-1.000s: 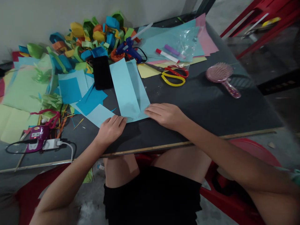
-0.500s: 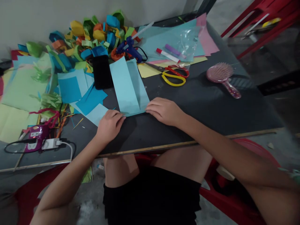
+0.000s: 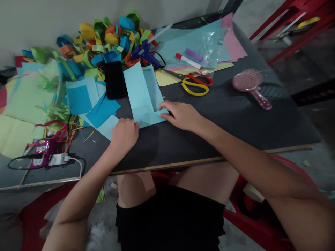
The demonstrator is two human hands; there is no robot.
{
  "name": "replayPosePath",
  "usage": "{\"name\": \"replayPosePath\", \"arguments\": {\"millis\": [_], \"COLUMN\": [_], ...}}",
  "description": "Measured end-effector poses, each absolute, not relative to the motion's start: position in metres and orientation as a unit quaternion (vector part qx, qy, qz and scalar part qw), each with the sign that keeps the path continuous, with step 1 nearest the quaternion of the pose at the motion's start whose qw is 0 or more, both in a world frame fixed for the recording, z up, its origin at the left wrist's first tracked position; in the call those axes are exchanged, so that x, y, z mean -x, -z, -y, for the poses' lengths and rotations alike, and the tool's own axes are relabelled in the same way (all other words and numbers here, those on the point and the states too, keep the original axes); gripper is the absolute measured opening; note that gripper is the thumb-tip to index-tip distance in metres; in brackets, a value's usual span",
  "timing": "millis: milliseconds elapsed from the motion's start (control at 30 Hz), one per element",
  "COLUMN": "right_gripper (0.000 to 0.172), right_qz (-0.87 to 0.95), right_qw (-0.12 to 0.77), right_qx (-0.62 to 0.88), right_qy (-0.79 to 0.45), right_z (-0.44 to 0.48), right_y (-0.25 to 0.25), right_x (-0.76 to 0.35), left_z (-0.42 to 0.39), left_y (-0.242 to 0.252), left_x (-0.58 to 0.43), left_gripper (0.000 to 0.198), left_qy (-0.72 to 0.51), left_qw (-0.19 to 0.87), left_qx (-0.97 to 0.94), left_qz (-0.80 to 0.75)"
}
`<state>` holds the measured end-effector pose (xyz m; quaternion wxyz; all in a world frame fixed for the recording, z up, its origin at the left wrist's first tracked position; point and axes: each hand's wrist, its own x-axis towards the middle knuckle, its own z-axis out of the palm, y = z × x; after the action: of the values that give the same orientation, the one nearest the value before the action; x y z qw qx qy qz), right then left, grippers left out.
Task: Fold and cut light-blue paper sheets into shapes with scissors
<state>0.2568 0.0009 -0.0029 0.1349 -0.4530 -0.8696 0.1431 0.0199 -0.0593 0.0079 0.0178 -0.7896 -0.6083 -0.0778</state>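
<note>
A long light-blue paper sheet (image 3: 142,90), folded lengthwise, lies on the dark table (image 3: 225,115) in front of me. Its near end is turned up and over. My left hand (image 3: 125,133) pinches the near left corner of that fold, fingers curled. My right hand (image 3: 181,115) presses the near right corner of the fold down with closed fingers. A black box (image 3: 114,80) stands just beyond the sheet's left side.
Blue paper squares (image 3: 90,101) and a heap of coloured folded scraps (image 3: 102,38) lie at left and back. A blue glue gun (image 3: 143,54), yellow and red scissors (image 3: 196,83), markers (image 3: 188,60) and a pink hairbrush (image 3: 251,85) lie further right. A purple device with cables (image 3: 43,153) sits near the left edge.
Both hands have moved away from me, carrying the sheet's near edge up and over, so the visible length of the sheet is shorter.
</note>
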Motion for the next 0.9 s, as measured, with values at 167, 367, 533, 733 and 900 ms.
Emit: {"name": "replayPosePath", "arguments": {"millis": [167,367,533,733,900], "right_gripper": [0.020,0.023,0.027,0.037,0.032], "right_qz": [0.879,0.880,0.885,0.909,0.901], "right_qw": [0.164,0.186,0.204,0.183,0.148], "right_qx": [0.434,0.433,0.417,0.373,0.409], "right_qy": [-0.105,-0.059,-0.025,0.019,0.010], "right_z": [0.004,0.007,0.006,0.011,0.013], "right_y": [0.006,0.013,0.014,0.013,0.011], "right_x": [-0.254,-0.250,-0.251,-0.249,-0.251], "left_z": [0.060,0.067,0.072,0.066,0.064], "left_y": [-0.014,-0.013,-0.006,-0.003,0.000], "left_x": [-0.038,-0.045,-0.043,-0.035,-0.024], "left_gripper": [0.037,0.036,0.026,0.031,0.031], "left_qy": [0.036,0.034,0.123,0.108,0.090], "left_qw": [0.032,0.078,0.097,0.094,0.033], "left_qx": [0.759,0.738,0.731,0.831,0.864], "left_qz": [0.649,0.669,0.664,0.538,0.494]}}
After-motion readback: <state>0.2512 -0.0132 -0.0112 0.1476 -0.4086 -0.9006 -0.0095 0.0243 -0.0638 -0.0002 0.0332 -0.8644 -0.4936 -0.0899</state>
